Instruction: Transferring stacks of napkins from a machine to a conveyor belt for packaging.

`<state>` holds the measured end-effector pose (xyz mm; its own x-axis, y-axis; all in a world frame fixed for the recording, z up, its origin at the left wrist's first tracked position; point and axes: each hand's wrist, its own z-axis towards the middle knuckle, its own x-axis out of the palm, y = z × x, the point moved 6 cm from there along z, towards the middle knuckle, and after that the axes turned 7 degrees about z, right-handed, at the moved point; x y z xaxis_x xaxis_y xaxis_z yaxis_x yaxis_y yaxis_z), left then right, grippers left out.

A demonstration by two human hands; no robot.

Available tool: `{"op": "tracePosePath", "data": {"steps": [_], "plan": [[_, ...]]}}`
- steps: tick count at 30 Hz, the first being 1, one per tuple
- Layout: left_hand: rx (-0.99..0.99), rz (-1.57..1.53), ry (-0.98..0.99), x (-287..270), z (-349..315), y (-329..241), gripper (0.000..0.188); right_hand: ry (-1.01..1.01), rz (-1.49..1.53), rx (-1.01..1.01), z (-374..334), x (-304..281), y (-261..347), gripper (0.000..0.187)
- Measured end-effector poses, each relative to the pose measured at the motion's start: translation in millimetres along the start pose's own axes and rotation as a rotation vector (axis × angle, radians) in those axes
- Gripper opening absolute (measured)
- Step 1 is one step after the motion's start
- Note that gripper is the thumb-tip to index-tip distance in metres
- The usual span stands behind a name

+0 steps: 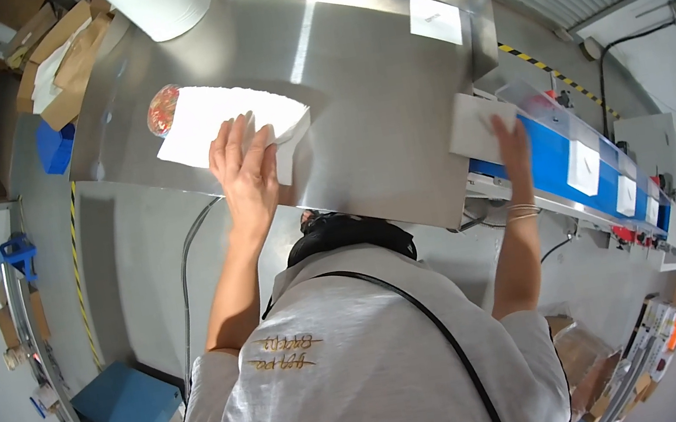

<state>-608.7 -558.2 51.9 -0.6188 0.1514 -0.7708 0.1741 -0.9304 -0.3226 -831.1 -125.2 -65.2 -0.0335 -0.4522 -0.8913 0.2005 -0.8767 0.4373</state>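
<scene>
A row of white packets or folded sheets (197, 127) lies overlapping on the steel table's left part. My left hand (242, 162) rests on its near right side, fingers stretched out over the white surface. Against the row's left end sits a round, clear-wrapped bundle (164, 110) with red and yellowish bits. At the table's right edge, my right hand (511, 144), blurred by motion, has hold of the right side of a flat white packet (470, 126). That packet spans the table edge and the start of the blue conveyor belt (547, 144).
Several white packets (584, 168) lie spaced along the belt, behind a clear side guard. Another white sheet (435, 19) lies at the table's (361, 75) far right corner. A white bucket (162, 5) stands at the far left, near open cardboard boxes (71, 63) and a blue bin (56, 148).
</scene>
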Motion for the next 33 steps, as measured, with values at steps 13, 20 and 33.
{"op": "tracePosePath", "data": {"steps": [13,20,33], "plan": [[0.077,-0.032,0.127,1.8,2.0,-1.9,0.026,0.503,0.733,-0.524,-21.9,66.1,308.8,0.054],[0.001,0.068,0.105,1.7,2.6,23.3,0.041,0.660,1.122,-0.003,-22.1,90.9,261.2,0.051],[-0.038,-0.004,-0.006,1.4,1.6,23.4,0.029,-0.387,-0.398,0.272,-0.1,-45.9,39.1,0.060]]}}
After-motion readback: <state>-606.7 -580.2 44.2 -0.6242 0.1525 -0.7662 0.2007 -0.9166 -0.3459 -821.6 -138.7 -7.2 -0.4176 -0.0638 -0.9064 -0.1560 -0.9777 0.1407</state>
